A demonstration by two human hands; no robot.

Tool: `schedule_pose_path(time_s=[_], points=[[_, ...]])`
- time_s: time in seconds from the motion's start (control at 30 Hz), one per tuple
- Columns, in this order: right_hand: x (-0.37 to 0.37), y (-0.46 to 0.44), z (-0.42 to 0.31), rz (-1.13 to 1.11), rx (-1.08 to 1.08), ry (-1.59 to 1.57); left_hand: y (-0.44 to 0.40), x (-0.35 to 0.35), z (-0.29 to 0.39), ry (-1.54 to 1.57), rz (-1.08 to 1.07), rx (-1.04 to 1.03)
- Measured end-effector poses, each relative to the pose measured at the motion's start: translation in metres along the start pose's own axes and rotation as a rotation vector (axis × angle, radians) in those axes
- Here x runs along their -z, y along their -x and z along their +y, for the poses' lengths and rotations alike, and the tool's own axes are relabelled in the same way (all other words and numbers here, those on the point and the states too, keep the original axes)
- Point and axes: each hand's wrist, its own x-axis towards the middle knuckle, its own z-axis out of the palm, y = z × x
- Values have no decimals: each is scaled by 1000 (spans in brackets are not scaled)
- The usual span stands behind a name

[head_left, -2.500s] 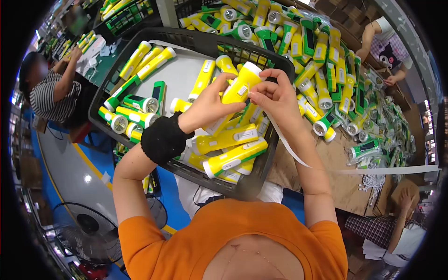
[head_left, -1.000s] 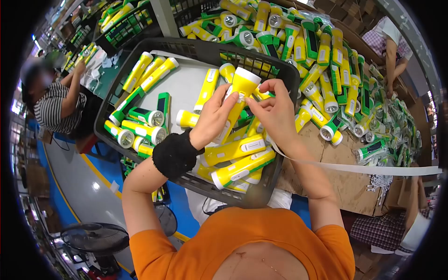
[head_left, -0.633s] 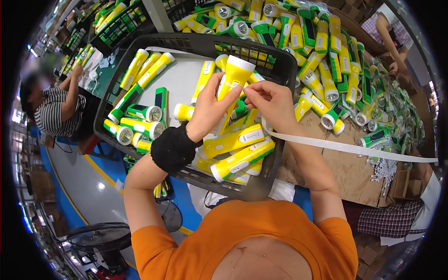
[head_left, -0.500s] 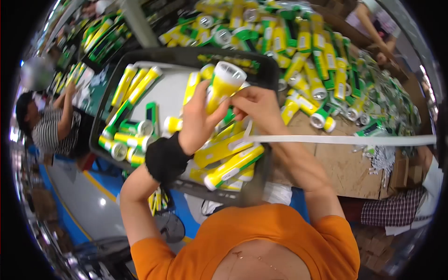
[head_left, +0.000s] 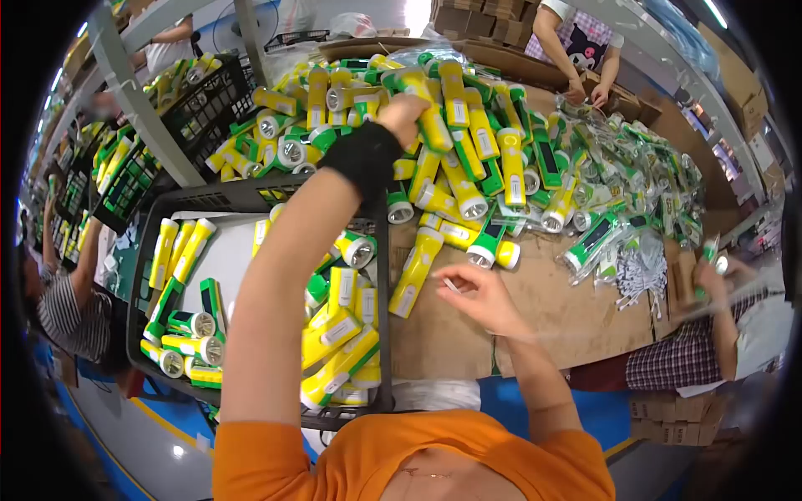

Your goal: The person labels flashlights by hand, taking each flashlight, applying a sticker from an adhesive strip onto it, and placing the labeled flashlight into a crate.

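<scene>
Shifting away from above the black crate [head_left: 386,355] since the earlier frame, the left hand [head_left: 403,118] is now reaching across the worktable [head_left: 451,355] to a heap of flashlights [head_left: 511,171], and the right hand [head_left: 486,306] is hanging back by itself, well apart from it. The left hand, with a black wristband [head_left: 361,159] circling the wrist, is grasping a yellow flashlight [head_left: 435,129] on top of the heap; whether that flashlight is lifting clear of its neighbors is impossible to tell. Over the brown tabletop, the thumb and fingers of the right hand are pinching a small white piece [head_left: 451,285], too blurred to identify. Just beside the crate, 1 loose flashlight [head_left: 417,271], also yellow, is lying at the near edge of the heap, occupying a spot that is appearing bare in the earlier view. The change is suggesting that the flashlight formerly between the 2 hands is now resting there, and that the handling is passing from 1 flashlight to another. More yellow and green flashlights [head_left: 342,330] are lying inside the crate. Farther right, wrapped flashlights [head_left: 614,163] in clear plastic are piling up near a bundle of white cords [head_left: 643,271].
</scene>
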Motion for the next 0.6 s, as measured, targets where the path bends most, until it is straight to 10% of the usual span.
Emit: schedule_pose_path(time_s=[0.13,0.23,0.3,0.37,0.5,0.6], points=[[14,16,24,81,43,179,-61,-40,3,1258,461,499],[12,7,48,95,129,395,-34,-14,-6,1065,140,224],[2,0,65,62,141,386,33,21,7,970,416,404],[-14,-4,81,36,162,392,96,61,-2,469,249,328],[-41,1,89,50,164,514,253,156,-36,-363,262,621],[-44,-9,67,162,204,474,331,197,-39,-580,-168,1008]])
